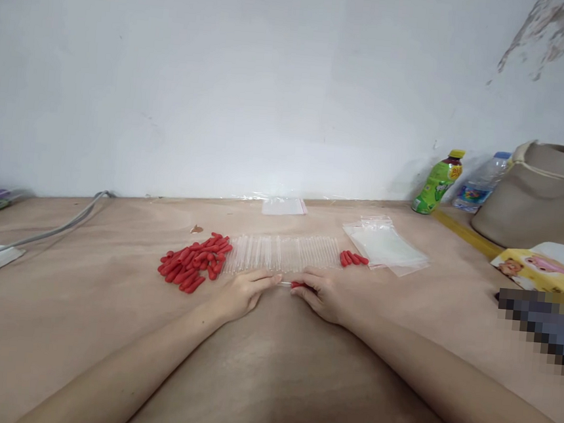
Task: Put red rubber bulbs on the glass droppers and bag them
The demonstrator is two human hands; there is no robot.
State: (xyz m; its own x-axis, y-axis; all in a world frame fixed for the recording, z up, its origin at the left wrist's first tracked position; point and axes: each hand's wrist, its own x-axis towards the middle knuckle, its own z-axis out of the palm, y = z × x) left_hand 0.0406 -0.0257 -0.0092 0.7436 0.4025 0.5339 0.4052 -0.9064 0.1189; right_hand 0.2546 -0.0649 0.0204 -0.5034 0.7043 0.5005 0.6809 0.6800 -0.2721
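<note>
My left hand [250, 292] pinches a thin clear dropper tube [285, 283] just in front of the row of tubes. At the tube's right end, my right hand [321, 295] has its fingers closed on a red rubber bulb [296, 284], mostly covered by them. Whether the tube sits inside the bulb is hidden. Behind both hands, many clear tubes [278, 253] lie side by side. A loose pile of red rubber bulbs [193, 261] lies left of this row. Several more red bulbs [354, 259] lie at its right end; I cannot tell if they are on tubes.
Clear zip bags [387, 246] lie to the right, and a white-looking packet [285, 206] lies by the wall. A green bottle [437, 183], a clear bottle [479, 186] and a grey-beige bucket [534, 201] stand back right. A grey cable [71, 223] crosses the left side.
</note>
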